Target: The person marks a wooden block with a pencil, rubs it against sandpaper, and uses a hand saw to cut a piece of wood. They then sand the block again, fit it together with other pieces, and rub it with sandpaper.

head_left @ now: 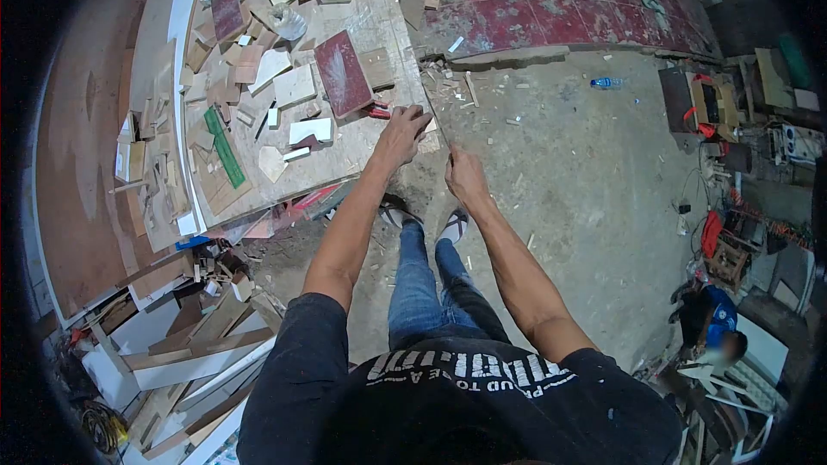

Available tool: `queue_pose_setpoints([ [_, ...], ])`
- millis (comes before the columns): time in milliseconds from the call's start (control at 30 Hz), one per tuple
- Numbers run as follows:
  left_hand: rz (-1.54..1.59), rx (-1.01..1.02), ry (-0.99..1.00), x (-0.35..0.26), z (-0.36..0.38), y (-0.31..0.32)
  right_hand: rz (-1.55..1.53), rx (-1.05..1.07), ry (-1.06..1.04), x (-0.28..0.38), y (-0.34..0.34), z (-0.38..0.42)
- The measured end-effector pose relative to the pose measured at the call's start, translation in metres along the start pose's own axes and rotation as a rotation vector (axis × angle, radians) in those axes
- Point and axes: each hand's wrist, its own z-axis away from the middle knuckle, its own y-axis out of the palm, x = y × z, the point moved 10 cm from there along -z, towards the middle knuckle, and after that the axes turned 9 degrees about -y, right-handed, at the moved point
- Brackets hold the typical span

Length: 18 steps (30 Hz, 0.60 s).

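I see the left hand (401, 138) by the edge of the counter (336, 161), the right hand (466, 176) beyond; fingers (416, 112) curled, any grasp I can't tell.

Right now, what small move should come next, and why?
Perhaps bring the right hand in toward the worktable: it appears out over the floor, while the left hand is at the table's edge, near a red-handled tool.
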Motion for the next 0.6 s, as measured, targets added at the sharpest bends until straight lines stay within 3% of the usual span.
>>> queue_pose_setpoints([
  [67,-0.003,-0.002,0.011,-0.001,0.0,-0.001,0.041,0.082,0.004,0.001,0.006,-0.002],
  [600,-0.028,-0.042,0.007,-0.003,0.001,-0.003,0.138,0.142,0.051,0.014,0.008,-0.037],
])
